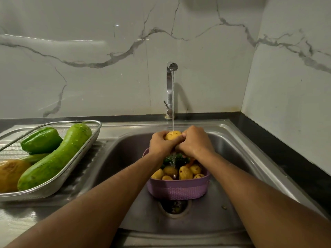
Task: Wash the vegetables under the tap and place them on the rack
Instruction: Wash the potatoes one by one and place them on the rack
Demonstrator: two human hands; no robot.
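The left hand (162,143) and right hand (194,141) together grip one potato (172,135), fingers curled round it from both sides. The potato sits directly under the stream from the tap (171,86), above the purple basket (179,188) in the sink (232,140). Step in hand, as judged: rinsing this potato before transfer to the rack (86,140).

The basket holds more potatoes (185,172), some dark greens (176,159) and an orange item too hidden to identify. All of these appear unwashed or only partly rinsed by run-off.

Risks from here:
- Slip. The potato is wet and rounded; a loosened grip would drop it into the basket or the sink.
- Splash. Water striking the potato and hands can spray onto the counter (268,140).
- Transfer. The rack lies well to the left, so the carry crosses the sink rim with a dripping load.
- Crowding. The rack already holds a gourd (55,158), a pepper (41,142) and a large potato (10,174); added items may roll against them.

Surface: a steel sink with a ribbed drainboard (86,169) under the rack, and a drain (174,207) just in front of the basket. A dark counter edge borders the right side. The walls (89,68) are white tile with grey veining, meeting in a corner at right.
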